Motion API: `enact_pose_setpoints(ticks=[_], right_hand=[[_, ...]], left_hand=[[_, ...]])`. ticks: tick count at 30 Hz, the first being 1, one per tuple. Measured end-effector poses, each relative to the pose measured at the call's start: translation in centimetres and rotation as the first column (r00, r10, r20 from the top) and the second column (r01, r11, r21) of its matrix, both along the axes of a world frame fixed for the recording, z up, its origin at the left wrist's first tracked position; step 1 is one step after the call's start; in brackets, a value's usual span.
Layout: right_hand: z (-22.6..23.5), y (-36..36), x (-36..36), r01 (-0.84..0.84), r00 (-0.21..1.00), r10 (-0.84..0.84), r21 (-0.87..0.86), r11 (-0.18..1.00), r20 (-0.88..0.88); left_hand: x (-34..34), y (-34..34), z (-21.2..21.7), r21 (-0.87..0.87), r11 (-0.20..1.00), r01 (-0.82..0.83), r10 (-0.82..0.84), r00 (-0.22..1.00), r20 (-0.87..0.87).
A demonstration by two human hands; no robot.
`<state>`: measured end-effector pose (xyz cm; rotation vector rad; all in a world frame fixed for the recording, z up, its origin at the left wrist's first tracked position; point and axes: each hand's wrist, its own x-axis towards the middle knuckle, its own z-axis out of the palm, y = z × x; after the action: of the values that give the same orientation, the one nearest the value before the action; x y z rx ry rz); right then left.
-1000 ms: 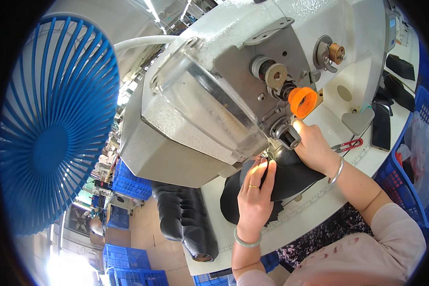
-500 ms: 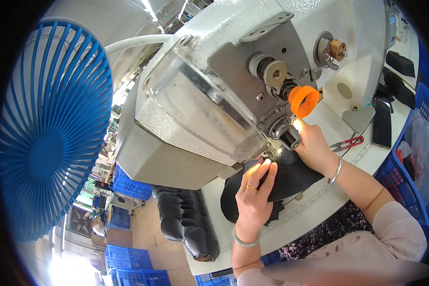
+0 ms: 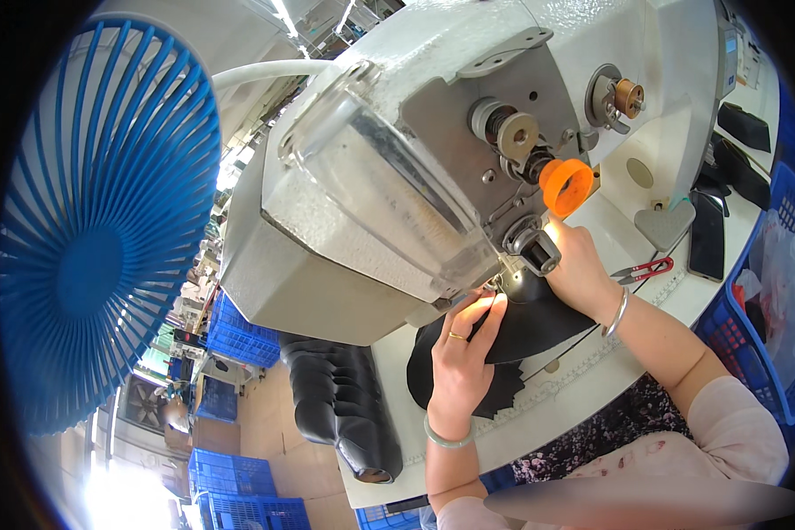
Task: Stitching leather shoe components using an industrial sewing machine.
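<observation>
A black leather-like piece (image 3: 543, 329) lies under the needle area of a pale sewing machine (image 3: 327, 274), a jagged-edged black part showing below it. My left hand (image 3: 464, 358), with a ring and a pale bangle, has its fingers pressed together on the piece, their tips right beside the lit needle area. At the piece's far right edge my right hand (image 3: 583, 274) is closed on it, its fingertips partly hidden behind the machine's dark cylindrical fitting (image 3: 533, 247). The stitching point itself is mostly covered by fingers and machine parts.
An orange ring-shaped knob (image 3: 566, 187) juts out above my right hand. Red-handled snips (image 3: 647, 270), a phone (image 3: 707, 235) and a blue basket (image 3: 742, 340) are on the right. Stacked black padded pieces (image 3: 331, 397) hang at the table's left edge; a blue fan (image 3: 93, 265) stands far left.
The whole view has shifted slightly, with the machine and fan moving in it. My left fingers stay by the needle area, and the black piece has turned a little under them.
</observation>
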<state>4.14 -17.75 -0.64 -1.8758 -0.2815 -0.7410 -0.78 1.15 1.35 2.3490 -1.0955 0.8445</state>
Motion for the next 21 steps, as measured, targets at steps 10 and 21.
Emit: enact_pose_setpoints(ticks=[10, 21], right_hand=[[-0.8, -1.3, 2.5, -0.128, 0.991, 0.129, 0.041, 0.991, -0.023], [0.2, -2.1, 2.9, -0.355, 0.928, 0.352, -0.003, 0.935, -0.122]], left_hand=[[-2.3, -1.8, 0.2, 0.145, 0.923, -0.355, 0.327, 0.926, 0.188], [-2.6, -3.5, -0.4, -0.130, 0.939, -0.317, 0.322, 0.947, 0.016]])
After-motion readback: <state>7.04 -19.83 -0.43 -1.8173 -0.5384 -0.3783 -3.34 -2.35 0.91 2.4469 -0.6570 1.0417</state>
